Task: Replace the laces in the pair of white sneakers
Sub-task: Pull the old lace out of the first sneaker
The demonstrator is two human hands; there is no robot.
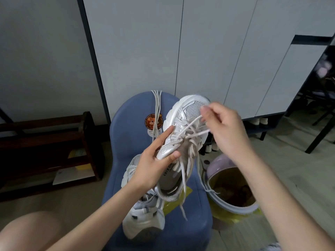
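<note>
Your left hand (154, 160) grips the white sneaker (183, 134) by its side, toe tipped up and away, so the eyelets face you. Your right hand (224, 127) pinches a loop of the old lace (196, 122) just over the toe end, likely drawing it loose. The second sneaker (143, 220) lies below on the blue chair (126, 127), where spare laces (156, 107) drape.
</note>
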